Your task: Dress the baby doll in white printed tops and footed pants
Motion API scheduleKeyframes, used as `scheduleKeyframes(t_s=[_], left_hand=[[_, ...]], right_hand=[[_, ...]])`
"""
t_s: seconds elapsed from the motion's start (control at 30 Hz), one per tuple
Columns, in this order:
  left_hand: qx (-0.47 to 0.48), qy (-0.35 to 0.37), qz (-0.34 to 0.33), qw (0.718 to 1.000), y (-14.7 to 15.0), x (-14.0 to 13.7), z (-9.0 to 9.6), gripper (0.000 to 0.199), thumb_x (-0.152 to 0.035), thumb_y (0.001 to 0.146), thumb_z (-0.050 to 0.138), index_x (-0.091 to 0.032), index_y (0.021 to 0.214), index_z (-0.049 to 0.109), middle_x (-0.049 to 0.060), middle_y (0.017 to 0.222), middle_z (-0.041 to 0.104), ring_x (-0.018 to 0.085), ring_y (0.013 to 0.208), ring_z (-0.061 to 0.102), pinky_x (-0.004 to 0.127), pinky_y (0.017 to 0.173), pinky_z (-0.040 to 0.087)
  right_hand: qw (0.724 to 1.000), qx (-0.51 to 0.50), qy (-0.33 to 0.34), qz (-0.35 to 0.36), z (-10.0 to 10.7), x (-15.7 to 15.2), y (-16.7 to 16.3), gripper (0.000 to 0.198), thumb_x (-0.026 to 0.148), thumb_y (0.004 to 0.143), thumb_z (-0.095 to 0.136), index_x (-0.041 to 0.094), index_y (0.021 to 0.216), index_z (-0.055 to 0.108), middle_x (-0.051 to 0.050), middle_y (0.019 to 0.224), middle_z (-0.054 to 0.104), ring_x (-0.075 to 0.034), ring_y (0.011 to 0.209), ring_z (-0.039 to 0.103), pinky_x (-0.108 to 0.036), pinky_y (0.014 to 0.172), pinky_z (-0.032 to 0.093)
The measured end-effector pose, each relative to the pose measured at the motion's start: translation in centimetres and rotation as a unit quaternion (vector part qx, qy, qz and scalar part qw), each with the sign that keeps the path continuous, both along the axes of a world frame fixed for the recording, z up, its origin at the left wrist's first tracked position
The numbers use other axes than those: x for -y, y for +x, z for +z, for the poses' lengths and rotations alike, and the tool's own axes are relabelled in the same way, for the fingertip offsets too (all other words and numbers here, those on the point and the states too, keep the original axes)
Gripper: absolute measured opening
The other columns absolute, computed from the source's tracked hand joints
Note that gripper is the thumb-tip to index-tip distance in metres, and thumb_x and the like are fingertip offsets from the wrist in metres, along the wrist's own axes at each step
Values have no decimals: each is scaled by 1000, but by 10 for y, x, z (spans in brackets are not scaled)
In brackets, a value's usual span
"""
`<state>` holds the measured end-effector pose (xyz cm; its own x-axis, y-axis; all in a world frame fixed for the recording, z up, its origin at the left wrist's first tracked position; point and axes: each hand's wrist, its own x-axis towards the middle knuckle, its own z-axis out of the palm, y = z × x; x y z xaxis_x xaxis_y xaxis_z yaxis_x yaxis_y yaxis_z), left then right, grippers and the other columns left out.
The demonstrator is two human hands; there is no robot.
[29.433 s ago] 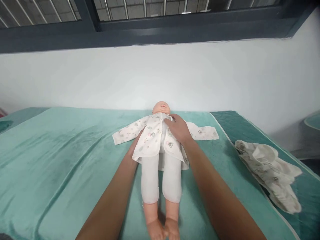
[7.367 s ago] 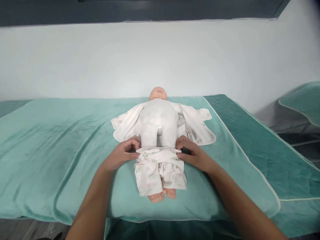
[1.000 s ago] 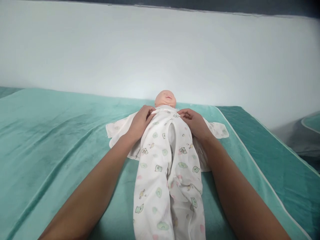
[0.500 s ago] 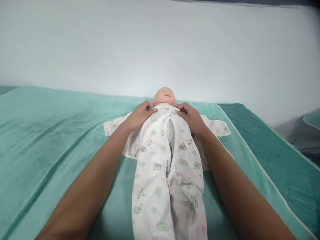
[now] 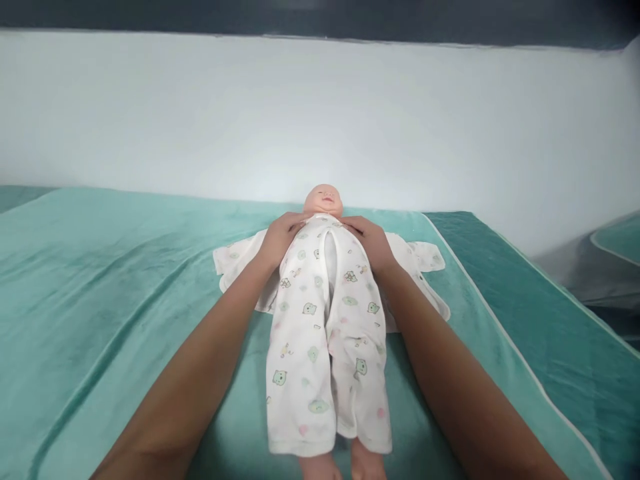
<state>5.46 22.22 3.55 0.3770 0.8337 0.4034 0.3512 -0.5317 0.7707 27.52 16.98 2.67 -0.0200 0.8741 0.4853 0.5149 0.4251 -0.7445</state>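
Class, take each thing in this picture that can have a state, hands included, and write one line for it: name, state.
Doll: lying on its back
Trousers: on the doll, crotch slit open
Jacket: spread open, under the doll
Feet: bare, partly out of frame
Left hand: at the trousers' waist, grip unclear
Right hand: same, opposite side
Light green blanket: spread out, creased at left

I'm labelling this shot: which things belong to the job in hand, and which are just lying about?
In the job:
doll: on its back
trousers: on the doll
patterned top: spread beneath the doll
left hand, right hand: at the trousers' top edge

Just there:
light green blanket: underneath
dark green cover
green object: right edge, unclear
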Motion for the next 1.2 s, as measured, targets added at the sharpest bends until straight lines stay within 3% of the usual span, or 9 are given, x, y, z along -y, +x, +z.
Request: scheduleKeyframes(t_s=[0.13,0.3,0.4,0.53,0.73,0.87,0.97,1.07,1.2], left_hand=[[-63,40,-31,997,-9,11,-3,37,-29,90,47,-32,120,68,2,131,64,24,120,56,41,106,40],[-121,87,3,989,-22,23,-11,45,-31,91,46,-30,134,58,4,146,52,24,132,47,43,114,33],[-178,108,-3,978,-34,32,-13,55,-35,89,49,-25,143,48,8,154,41,26,141,38,46,118,27],[-236,93,-26,967,-43,46,-9,62,-35,88,52,-19,147,40,13,160,30,28,146,28,47,118,26],[-206,127,62,968,-38,62,3,41,-20,88,45,-22,128,52,10,136,54,28,128,43,45,107,37],[-189,39,135,972,-32,70,8,19,-19,83,48,-24,101,52,8,102,63,27,92,55,41,77,45],[-162,-52,154,973,-30,73,7,13,-23,81,51,-25,93,47,4,83,62,25,74,54,38,64,41],[-100,-100,130,981,-28,74,4,11,-29,82,52,-25,92,50,5,88,65,26,81,58,39,70,44],[-1,-185,48,982,-23,77,4,29,-40,80,58,-23,103,61,7,111,69,30,106,59,41,87,48]], right_hand=[[1000,14,-2,19,-5,15,3,35,34,94,45,31,121,67,-2,130,65,-22,122,55,-41,107,39],[999,-28,-8,-43,-19,35,4,34,32,91,46,29,117,69,-3,135,61,-22,127,52,-44,112,35],[993,-41,-16,-110,-22,46,3,25,29,84,51,25,99,71,-7,115,69,-24,108,61,-44,99,45],[979,-68,-131,-143,-22,52,7,15,28,78,57,24,89,66,-3,82,70,-23,79,63,-40,75,51],[952,-190,-234,-48,-13,58,7,15,36,77,66,23,85,68,-5,85,73,-26,81,66,-39,67,53],[903,-297,-309,30,0,65,1,23,41,74,73,25,90,74,-6,82,76,-29,82,69,-42,68,56],[895,-327,-302,28,5,67,-1,28,44,71,77,25,92,76,-6,80,76,-32,84,70,-44,69,58],[896,-330,-297,21,7,67,-1,31,44,71,77,25,95,76,-6,81,76,-32,85,71,-42,67,58],[889,-323,-325,18,6,67,1,32,38,69,79,24,97,75,-6,80,77,-31,84,71,-38,63,58]])
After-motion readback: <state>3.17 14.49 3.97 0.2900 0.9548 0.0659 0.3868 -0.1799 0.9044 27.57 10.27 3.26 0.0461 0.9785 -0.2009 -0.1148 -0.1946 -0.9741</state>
